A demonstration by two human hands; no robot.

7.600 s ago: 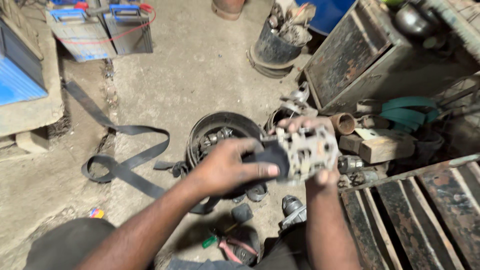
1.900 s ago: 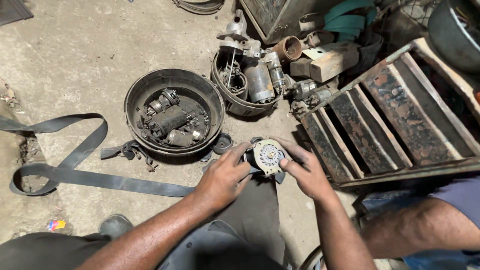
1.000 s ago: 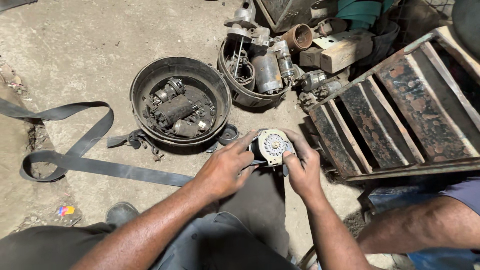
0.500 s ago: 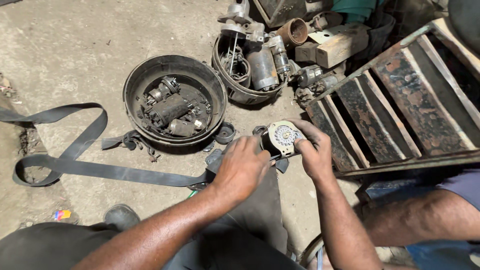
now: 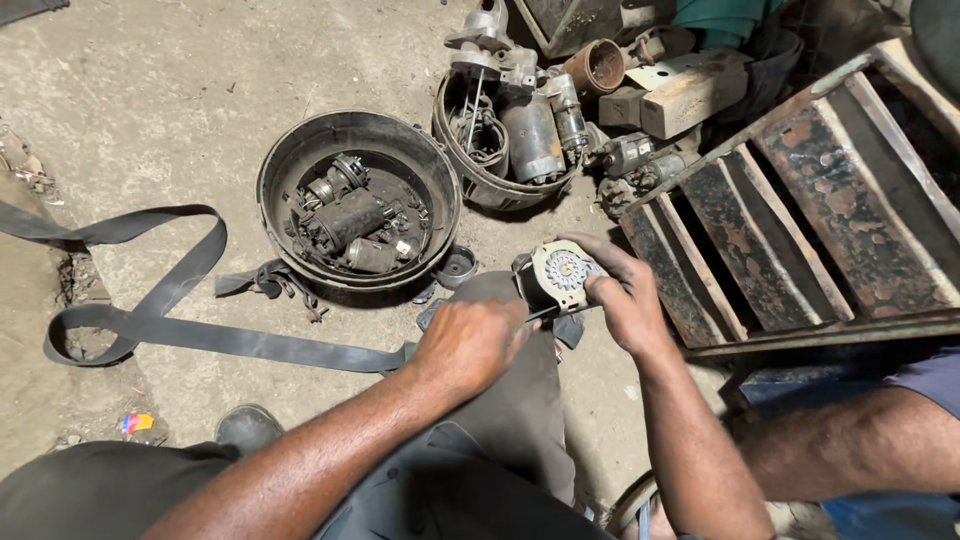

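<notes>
- While the person crouches over the concrete floor [image 5: 200, 90], the right hand [image 5: 625, 305] is clamped on a round metal motor part [image 5: 562, 275], its pale slotted face turned up, just above the knee.
- Left hand [image 5: 470, 345] is closed against the part's near side; whether it pinches a tool I cannot tell.
- By my reckoning the work is midway: the part is out and in hand, while more motor pieces lie loose in the black round pan [image 5: 290, 170] and the second tub [image 5: 455, 150] beyond.
- No readable labels nearby; only a small bright wrapper scrap [image 5: 135, 422] lies on the floor at left, near a black strap [image 5: 160, 330].
</notes>
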